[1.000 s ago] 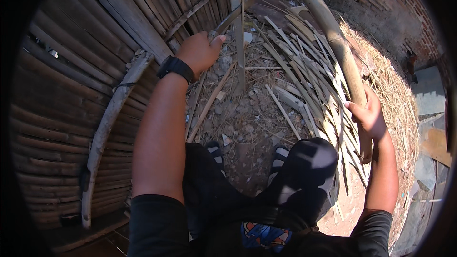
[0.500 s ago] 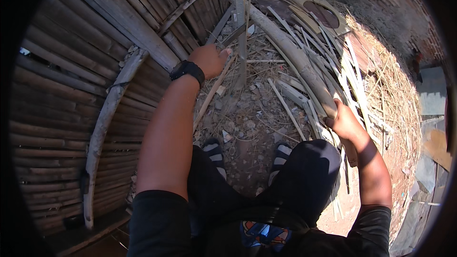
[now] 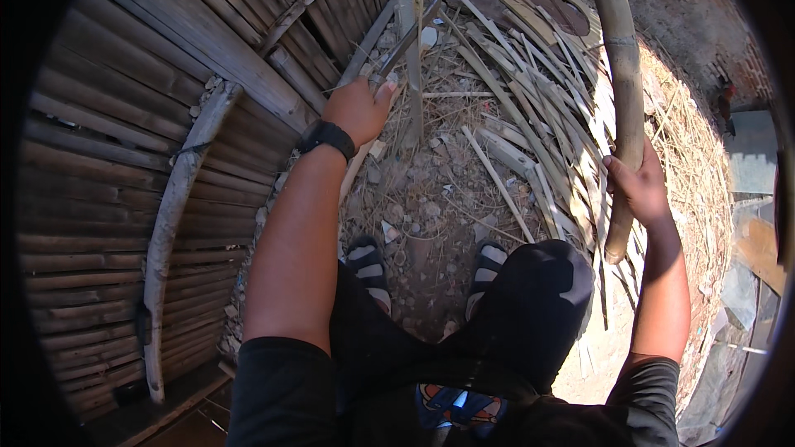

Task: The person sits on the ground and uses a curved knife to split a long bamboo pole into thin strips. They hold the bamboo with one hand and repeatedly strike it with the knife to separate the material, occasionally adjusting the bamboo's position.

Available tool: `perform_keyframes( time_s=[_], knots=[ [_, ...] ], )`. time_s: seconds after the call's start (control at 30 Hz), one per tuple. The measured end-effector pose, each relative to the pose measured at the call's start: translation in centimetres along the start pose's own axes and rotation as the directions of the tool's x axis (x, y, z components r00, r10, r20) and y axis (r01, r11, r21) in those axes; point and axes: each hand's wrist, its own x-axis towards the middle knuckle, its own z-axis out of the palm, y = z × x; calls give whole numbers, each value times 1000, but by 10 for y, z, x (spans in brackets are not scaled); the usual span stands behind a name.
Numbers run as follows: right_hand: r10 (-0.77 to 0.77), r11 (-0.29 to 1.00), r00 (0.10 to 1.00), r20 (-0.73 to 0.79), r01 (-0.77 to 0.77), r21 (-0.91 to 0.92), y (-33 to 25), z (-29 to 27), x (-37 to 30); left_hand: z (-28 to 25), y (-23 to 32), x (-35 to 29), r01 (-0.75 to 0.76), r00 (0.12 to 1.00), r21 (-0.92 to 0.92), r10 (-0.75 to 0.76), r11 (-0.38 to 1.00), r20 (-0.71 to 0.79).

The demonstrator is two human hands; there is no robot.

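Note:
My right hand (image 3: pixel 642 182) grips a thick bamboo pole (image 3: pixel 623 66) near its lower end. The pole stands nearly upright on the right and runs out past the top of the picture. At centre left, my left hand (image 3: pixel 358 110), with a dark watch on its wrist, is closed around what looks like a machete (image 3: pixel 406 43). Its narrow dark blade points up and away, crossing beside an upright wooden post (image 3: pixel 405 12); the handle is hidden in my fist. Split bamboo strips (image 3: pixel 538 99) lie heaped on the ground left of the pole.
A bamboo-slat wall (image 3: pixel 99 199) with a crooked branch (image 3: pixel 178 199) against it closes off the left. Chips and debris cover the dirt between my sandalled feet (image 3: pixel 370 269). A board with a round hole (image 3: pixel 551 12) lies beyond the strips. A brick wall (image 3: pixel 712 25) stands far right.
The bamboo pole has swung right and up off the strips, moved by my right hand. My left hand has shifted slightly left, and the blade now points more steeply upward.

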Motion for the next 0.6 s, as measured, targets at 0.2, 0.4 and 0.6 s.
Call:
perform_keyframes(
  time_s=[0.2,0.4,0.6],
  knots=[
    [194,897,938,288,-50,-440,88,26,-7,10,6,7,25,992,103,-38,994,118],
    [209,813,961,180,-69,-578,124,41,-20,66,-24,4,73,980,104,-91,992,177],
    [135,990,953,272,-120,-70,98,17,-15,75,-11,10,124,971,78,-137,989,197]
  ],
)
